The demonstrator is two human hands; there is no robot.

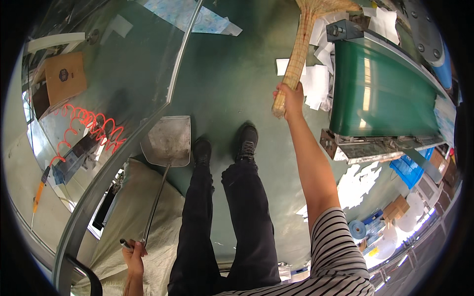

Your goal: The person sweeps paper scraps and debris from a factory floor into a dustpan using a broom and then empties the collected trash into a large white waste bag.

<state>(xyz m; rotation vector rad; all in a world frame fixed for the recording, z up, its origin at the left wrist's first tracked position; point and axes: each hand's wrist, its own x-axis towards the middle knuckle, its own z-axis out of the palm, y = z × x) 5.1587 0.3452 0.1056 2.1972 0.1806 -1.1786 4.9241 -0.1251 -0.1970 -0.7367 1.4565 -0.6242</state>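
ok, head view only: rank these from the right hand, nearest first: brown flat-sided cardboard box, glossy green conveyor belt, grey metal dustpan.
1. Glossy green conveyor belt: just to the right of the right hand.
2. Grey metal dustpan: to the left, beside the dark left shoe.
3. Brown flat-sided cardboard box: far left of the picture.

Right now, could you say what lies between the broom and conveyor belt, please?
In the head view, white sheets lie on the floor between the broom and the belt.
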